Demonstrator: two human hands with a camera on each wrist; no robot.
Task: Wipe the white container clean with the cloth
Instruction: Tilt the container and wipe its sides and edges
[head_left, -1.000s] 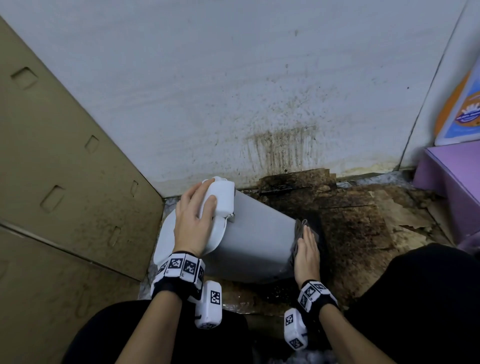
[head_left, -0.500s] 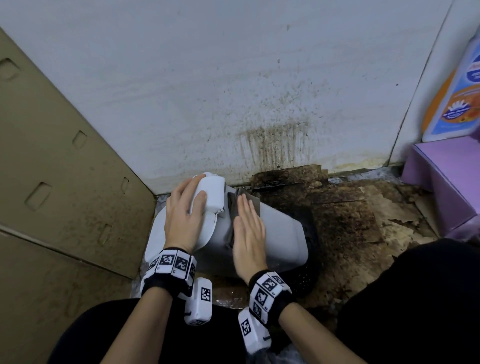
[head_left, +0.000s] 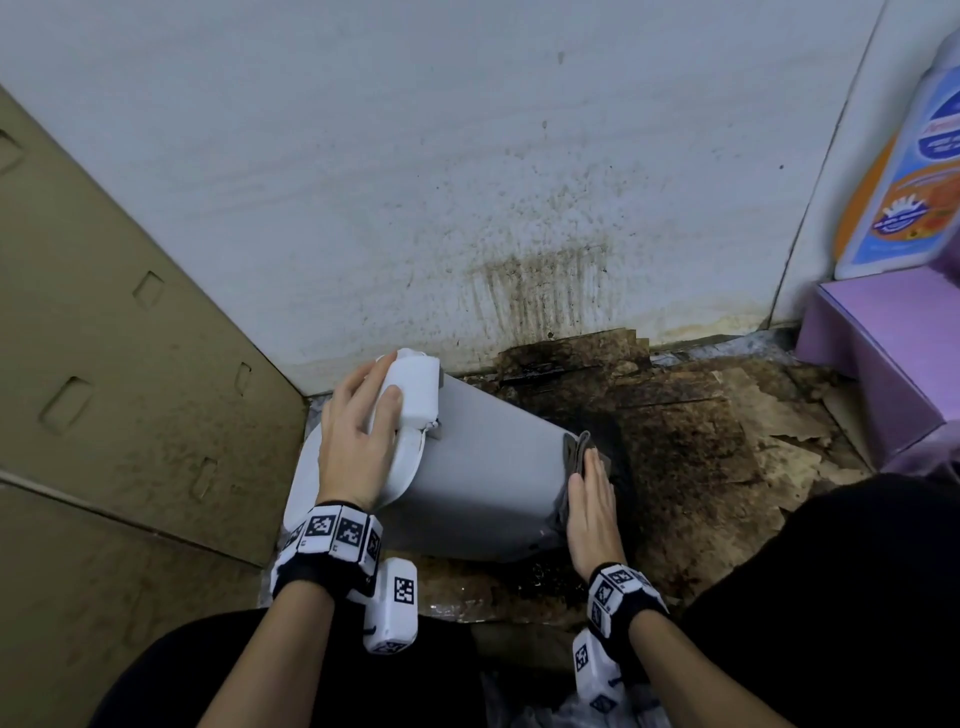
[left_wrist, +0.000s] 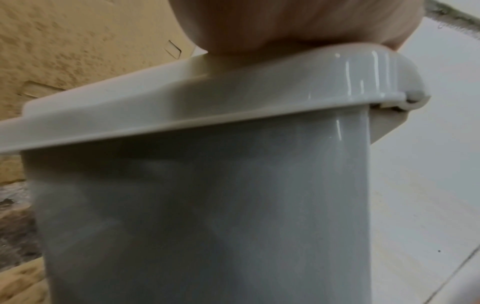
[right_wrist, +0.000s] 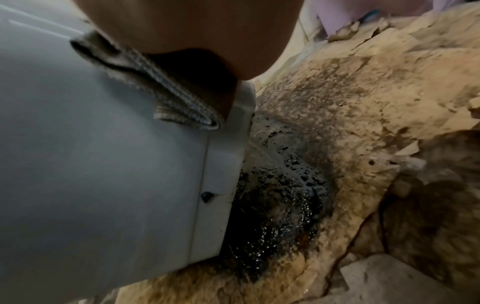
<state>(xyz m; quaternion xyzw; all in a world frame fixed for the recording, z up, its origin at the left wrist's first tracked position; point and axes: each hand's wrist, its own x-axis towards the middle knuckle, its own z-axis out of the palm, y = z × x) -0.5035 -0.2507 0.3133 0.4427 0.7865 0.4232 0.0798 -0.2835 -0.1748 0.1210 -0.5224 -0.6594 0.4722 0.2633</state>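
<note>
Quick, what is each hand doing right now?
Left hand: fingers curled round the white container's handle block, gripping it.
Right hand: flat, fingers straight, pressing the cloth against the container's bottom end.

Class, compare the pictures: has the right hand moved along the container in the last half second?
Yes. The right hand slid from beside the lid to the container's bottom edge.

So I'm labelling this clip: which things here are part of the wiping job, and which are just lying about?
Part of the job:
- white container, tilted on its side
- cloth, pressed near its base
- left hand, steadying the lid end
- right hand, flat on the cloth

Just lying about:
- cardboard panel
- purple box
- detergent bottle
- stained floor cardboard
</note>
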